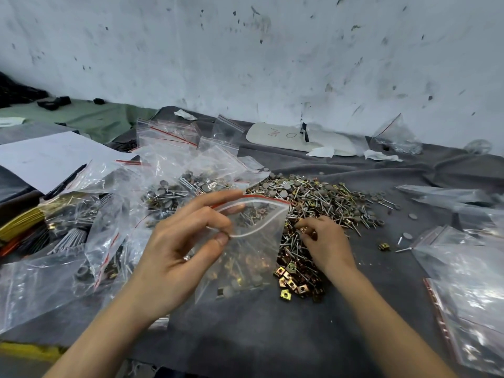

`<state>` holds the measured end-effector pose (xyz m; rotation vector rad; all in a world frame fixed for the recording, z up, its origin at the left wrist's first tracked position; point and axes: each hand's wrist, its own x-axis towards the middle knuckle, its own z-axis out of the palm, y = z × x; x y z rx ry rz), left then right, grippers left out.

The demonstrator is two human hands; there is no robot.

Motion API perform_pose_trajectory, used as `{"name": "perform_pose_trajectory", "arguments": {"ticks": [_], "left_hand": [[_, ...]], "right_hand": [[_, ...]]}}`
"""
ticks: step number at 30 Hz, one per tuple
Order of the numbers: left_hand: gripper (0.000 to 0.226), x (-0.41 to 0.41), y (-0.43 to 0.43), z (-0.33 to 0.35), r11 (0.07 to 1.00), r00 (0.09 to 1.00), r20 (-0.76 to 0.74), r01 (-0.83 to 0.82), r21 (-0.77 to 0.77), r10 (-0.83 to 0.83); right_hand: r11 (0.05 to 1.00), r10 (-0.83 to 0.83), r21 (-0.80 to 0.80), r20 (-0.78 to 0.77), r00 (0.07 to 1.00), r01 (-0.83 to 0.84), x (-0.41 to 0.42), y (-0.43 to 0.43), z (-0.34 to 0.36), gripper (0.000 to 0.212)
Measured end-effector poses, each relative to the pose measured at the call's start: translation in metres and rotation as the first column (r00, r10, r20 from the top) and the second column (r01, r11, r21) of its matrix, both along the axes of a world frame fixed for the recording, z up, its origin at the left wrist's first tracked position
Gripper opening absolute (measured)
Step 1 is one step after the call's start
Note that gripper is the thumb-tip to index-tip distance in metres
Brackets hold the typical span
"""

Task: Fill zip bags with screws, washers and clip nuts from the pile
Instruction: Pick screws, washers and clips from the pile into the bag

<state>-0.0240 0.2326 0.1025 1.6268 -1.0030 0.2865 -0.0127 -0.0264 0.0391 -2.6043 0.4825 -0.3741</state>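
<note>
A clear zip bag (253, 252) with a red strip at its mouth hangs open over the grey cloth (272, 336). My left hand (180, 246) pinches its near lip between thumb and fingers, and one finger props the far lip. Some screws, washers and clip nuts lie inside it. To its right spreads the pile (321, 205) of screws, grey washers and brass clip nuts (293, 282). My right hand (327, 241) is down on the pile beside the bag, fingers curled over small parts; what it holds is hidden.
Filled and empty zip bags (169, 159) are heaped at the left over yellow and black bundles (24, 225). A stack of empty bags (469, 301) lies at the right. White paper (46, 156) sits far left, a white board (283, 137) by the wall.
</note>
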Motion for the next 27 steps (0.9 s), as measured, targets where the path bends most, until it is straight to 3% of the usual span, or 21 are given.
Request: {"name": "perform_pose_trajectory", "arguments": {"ticks": [3,6,10,13,15,18,20,22,24,27], "left_hand": [[0.013,0.001,0.002,-0.001,1.000,1.000,0.005,-0.024,-0.007,0.024],[0.010,0.000,0.001,-0.002,0.999,0.999,-0.001,-0.044,0.002,0.044],[0.012,-0.003,-0.002,-0.002,1.000,1.000,0.004,-0.028,0.012,0.028],[0.011,-0.003,-0.002,0.001,1.000,1.000,0.007,-0.013,0.008,0.012],[0.010,-0.001,-0.003,0.002,1.000,0.999,0.025,-0.022,0.014,0.021],[0.010,-0.001,-0.004,-0.001,0.999,0.999,0.039,-0.028,0.018,0.027],[0.009,-0.002,-0.005,-0.004,0.999,0.998,0.051,-0.025,0.027,0.023],[0.009,-0.002,-0.007,-0.004,0.999,0.998,0.056,-0.016,0.033,0.014],[0.009,0.001,-0.008,-0.003,0.999,0.998,0.064,-0.014,0.034,0.012],[0.009,0.002,-0.008,-0.006,0.999,0.998,0.055,-0.018,0.035,0.016]], "right_hand": [[0.980,0.052,-0.193,0.036,0.998,-0.044,0.000,0.003,-0.002,0.020],[0.963,0.087,-0.262,0.052,0.995,-0.071,-0.001,0.007,-0.005,0.019],[0.993,0.046,-0.112,0.214,0.976,-0.022,-0.007,0.009,0.001,0.014],[0.989,0.015,0.125,0.456,0.890,-0.081,-0.014,0.012,0.032,0.015],[0.983,0.050,0.119,0.565,0.824,-0.142,-0.014,0.016,0.061,0.020],[0.981,0.091,0.101,0.520,0.849,-0.167,-0.013,0.020,0.083,0.015],[0.962,0.070,0.198,0.487,0.871,-0.188,-0.021,0.023,0.085,0.014],[0.910,0.086,0.294,0.560,0.824,-0.294,-0.034,0.029,0.094,0.019],[0.848,0.240,0.244,0.615,0.751,-0.471,-0.045,0.039,0.109,0.023],[0.796,0.455,0.163,0.473,0.754,-0.583,-0.045,0.051,0.116,0.015]]}}
